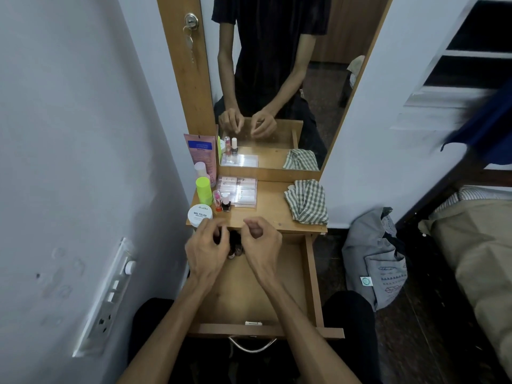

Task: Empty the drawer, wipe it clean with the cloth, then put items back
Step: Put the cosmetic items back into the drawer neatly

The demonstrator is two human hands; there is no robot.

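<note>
Head view showed one open wooden drawer [277, 286] pulled out under a small dressing shelf [271, 214], and two hands above its far end. The left hand [206, 252] and the right hand [260, 246] were both curled, fingertips drawn in toward each other; whether either held anything I could not tell. Between and just below the fingers sat a dark cluster of small items [235, 246], too hidden to count or name; the rest of the drawer floor nearer the wrists lay bare.

Beyond the fingers, on the shelf, stood one white nail polish remover jar [200, 215], touching the left fingertips' side, one lime-green capped bottle [204, 190], one pale pink bottle [201, 169], one pink tube [201, 153] and two small nail polish bottles [222, 202]. One clear plastic box [238, 192] held pale pink-white packets, uncounted. One checked cloth [307, 202] lay crumpled well to the right of the right fingers, near the shelf's right edge.
</note>
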